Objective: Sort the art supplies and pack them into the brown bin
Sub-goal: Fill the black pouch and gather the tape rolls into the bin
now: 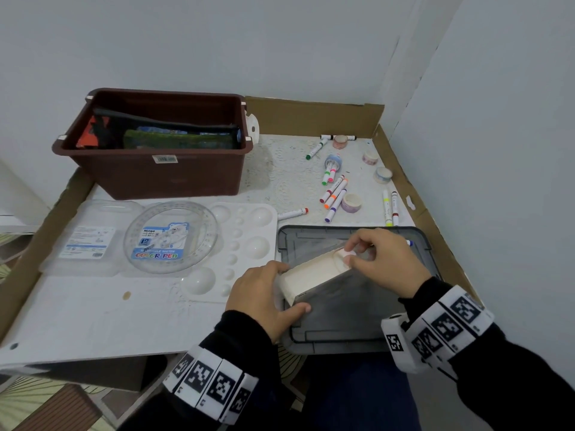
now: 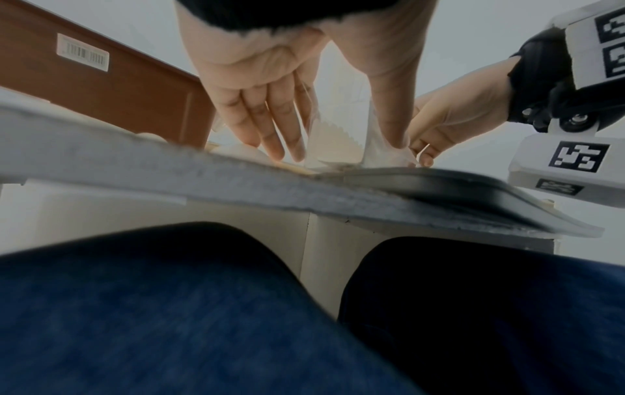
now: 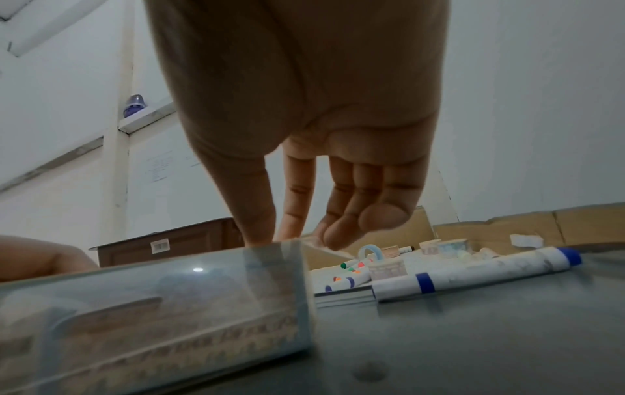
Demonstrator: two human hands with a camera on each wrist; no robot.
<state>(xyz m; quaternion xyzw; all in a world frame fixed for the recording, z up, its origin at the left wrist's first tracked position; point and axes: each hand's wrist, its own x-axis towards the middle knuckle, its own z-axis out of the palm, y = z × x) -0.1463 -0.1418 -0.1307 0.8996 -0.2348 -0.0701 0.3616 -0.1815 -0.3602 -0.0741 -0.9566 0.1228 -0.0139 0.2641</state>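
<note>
The task was judged only partly done. A dark pouch and a few flat packets were already seen inside the brown rectangular plastic bin (image 1: 161, 169), which stood well beyond the left hand (image 1: 264, 298), at the far left of the desk (image 1: 93, 312). Still unpacked were the scattered white-barrelled colour markers (image 1: 334, 194) and the small rolls of patterned tape (image 1: 351, 203), lying beyond the right hand (image 1: 384, 259), and the white moulded paint palette (image 1: 249, 244) with the clear round pen case (image 1: 171, 236) to the left of both hands.

A clear rectangular plastic box with a pale insert (image 1: 311, 275) was gripped at its near end by the left hand, thumb on one side and fingers on the other. Its far end was pinched by thumb and fingertips of the right hand, apparently at the flap. The box was held over a grey plastic lid (image 1: 357, 306) directly below both hands.
</note>
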